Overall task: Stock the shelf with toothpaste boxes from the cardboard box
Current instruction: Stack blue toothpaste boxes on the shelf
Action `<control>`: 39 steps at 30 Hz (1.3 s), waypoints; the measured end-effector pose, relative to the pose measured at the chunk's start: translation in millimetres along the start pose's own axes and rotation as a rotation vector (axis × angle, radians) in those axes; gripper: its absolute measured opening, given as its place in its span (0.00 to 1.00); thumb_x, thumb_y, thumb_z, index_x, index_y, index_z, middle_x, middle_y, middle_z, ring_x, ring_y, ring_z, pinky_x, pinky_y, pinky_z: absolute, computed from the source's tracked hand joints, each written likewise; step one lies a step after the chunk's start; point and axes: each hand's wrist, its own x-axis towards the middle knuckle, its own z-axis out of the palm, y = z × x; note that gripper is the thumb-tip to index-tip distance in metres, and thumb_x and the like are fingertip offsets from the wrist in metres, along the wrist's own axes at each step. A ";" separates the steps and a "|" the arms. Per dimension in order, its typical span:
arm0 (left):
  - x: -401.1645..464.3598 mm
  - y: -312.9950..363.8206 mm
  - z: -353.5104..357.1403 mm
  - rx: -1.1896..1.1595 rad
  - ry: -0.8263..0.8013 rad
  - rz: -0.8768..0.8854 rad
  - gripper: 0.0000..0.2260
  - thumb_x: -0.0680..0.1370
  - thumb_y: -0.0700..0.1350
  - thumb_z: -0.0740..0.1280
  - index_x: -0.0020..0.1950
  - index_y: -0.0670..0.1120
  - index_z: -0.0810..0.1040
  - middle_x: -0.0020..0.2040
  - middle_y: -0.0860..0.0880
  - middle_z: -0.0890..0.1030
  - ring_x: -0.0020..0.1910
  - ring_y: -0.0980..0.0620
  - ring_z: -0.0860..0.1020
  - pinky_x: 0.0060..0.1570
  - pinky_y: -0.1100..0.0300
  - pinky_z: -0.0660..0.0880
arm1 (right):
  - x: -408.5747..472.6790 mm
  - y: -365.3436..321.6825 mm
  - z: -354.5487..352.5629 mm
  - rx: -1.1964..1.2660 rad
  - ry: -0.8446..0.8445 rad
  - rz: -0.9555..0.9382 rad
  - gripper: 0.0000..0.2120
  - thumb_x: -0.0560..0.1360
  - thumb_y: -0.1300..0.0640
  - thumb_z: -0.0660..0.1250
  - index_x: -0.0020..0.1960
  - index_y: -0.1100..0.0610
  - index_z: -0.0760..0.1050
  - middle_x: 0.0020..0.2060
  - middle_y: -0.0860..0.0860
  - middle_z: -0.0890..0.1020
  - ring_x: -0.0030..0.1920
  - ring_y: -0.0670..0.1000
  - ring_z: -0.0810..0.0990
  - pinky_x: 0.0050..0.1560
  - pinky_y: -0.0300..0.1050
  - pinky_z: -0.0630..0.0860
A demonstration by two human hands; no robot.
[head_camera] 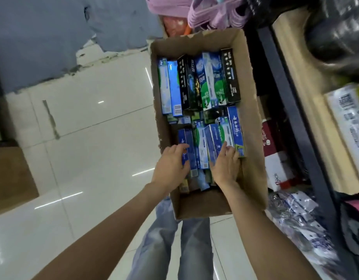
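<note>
Left hand (172,160) curls onto a blue pack, right hand (225,164) clasps the packs beside it, both down in the box (249,81). Box looks nearly full of toothpaste (202,83); the blurry shelf (295,81) right shows none, so stocking's barely begun.

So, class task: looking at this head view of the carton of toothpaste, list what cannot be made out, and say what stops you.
- Lower layers of toothpaste boxes: covered by the top layer in the cardboard box.
- Box ends under the left hand and right hand: covered by the hands.
- Small print on the packs: too small and blurred.
- Shelf contents at right: blurred and cut off by the frame edge.
</note>
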 end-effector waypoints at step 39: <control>23.1 25.0 29.9 -0.942 0.082 -0.465 0.18 0.79 0.43 0.62 0.68 0.48 0.70 0.58 0.49 0.78 0.50 0.54 0.80 0.49 0.58 0.78 | -0.4 56.4 -56.9 0.013 0.222 -0.327 0.27 0.73 0.67 0.67 0.70 0.52 0.68 0.53 0.59 0.74 0.41 0.57 0.78 0.36 0.46 0.75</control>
